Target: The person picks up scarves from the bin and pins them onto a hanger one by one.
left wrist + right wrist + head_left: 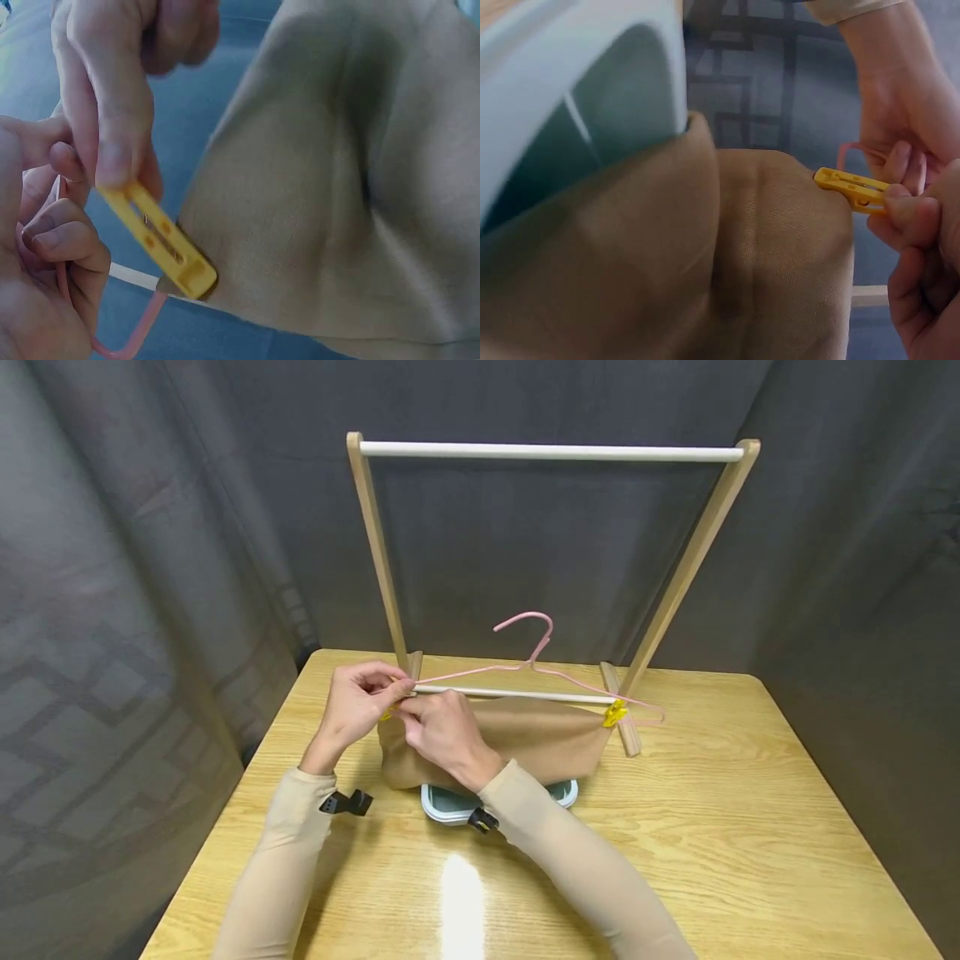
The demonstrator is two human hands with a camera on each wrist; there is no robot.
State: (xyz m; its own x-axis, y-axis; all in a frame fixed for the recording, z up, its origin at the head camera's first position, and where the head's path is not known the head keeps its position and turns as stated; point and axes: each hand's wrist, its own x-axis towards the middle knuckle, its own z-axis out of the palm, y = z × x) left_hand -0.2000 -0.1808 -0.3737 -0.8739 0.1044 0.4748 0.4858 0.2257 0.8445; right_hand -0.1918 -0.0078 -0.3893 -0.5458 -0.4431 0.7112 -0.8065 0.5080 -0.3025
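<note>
A piece of brown cloth (540, 731) hangs along the lower bar of a pink wire hanger (531, 663). At its right corner a yellow clothespin (615, 713) is clipped on. My right hand (450, 735) pinches the rear end of a second yellow clothespin (189, 271), whose front end sits at the cloth's left corner. Beside it, my left hand (356, 700) holds the left end of the hanger with curled fingers, as the left wrist view shows. How firmly the second clothespin bites the cloth cannot be told.
Behind the hanger stands a wooden rack with a white top rail (551, 451) and a white lower bar (517, 694). Under the cloth is a pale-rimmed basin (450, 817), partly hidden. The wooden table (720, 827) is bordered by grey curtains (127, 610).
</note>
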